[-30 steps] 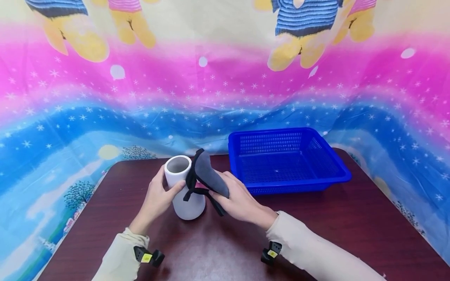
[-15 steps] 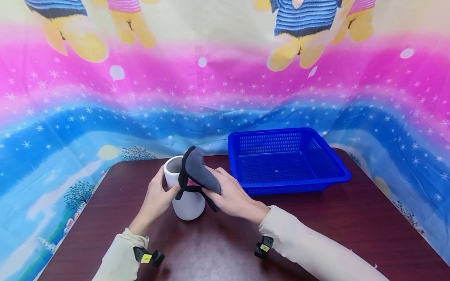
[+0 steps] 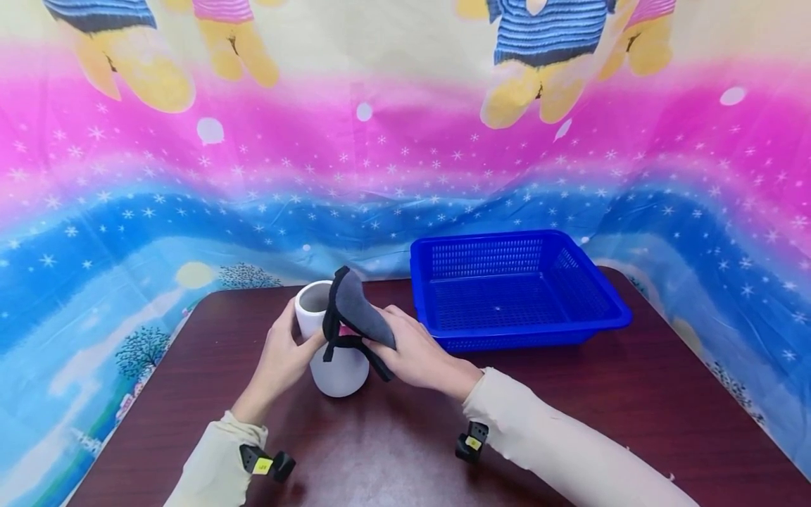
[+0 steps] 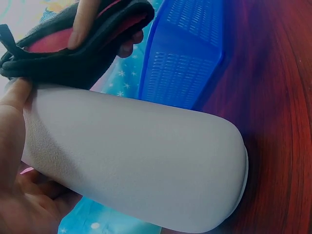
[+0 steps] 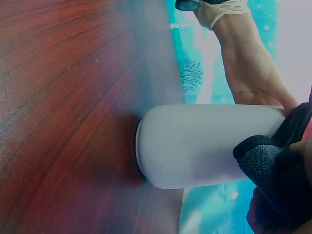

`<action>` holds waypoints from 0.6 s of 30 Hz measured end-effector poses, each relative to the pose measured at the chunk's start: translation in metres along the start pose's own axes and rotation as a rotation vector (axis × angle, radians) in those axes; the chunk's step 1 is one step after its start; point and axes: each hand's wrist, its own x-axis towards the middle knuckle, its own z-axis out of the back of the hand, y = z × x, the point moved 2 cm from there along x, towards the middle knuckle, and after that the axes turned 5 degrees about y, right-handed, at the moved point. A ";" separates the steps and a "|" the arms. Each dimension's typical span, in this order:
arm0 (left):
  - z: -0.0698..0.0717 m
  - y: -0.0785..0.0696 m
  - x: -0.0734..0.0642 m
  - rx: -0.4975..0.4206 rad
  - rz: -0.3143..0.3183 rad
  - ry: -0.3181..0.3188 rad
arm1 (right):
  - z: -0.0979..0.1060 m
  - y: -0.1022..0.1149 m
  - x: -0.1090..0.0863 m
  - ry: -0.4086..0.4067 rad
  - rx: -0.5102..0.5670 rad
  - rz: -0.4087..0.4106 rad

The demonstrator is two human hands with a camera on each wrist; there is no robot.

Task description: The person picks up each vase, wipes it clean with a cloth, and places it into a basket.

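Note:
A white vase (image 3: 340, 370) stands upright on the table, its round mouth facing up. My left hand (image 3: 285, 355) grips its upper part from the left, the thumb across the front near the neck. My right hand (image 3: 418, 352) holds a folded grey cloth (image 3: 361, 310) with black edging and a pink inner side, a black strap hanging from it. The cloth is against the vase's upper right side and overlaps part of the rim in the head view. In the left wrist view, a right finger lies on the cloth's black edge (image 4: 73, 63), just above the white vase.
A blue plastic basket (image 3: 608, 310) with perforated sides sits at the back right of the dark red-brown table (image 3: 405, 443). A printed curtain (image 3: 380, 155) hangs right behind the table and along its sides.
My right hand has moved left with the cloth, which now covers more of the vase's mouth and front, with only a slight shift in the last half second. My left hand stays put.

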 end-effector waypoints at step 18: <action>0.000 0.002 0.001 0.037 -0.007 -0.022 | -0.009 -0.007 -0.003 0.021 0.009 -0.021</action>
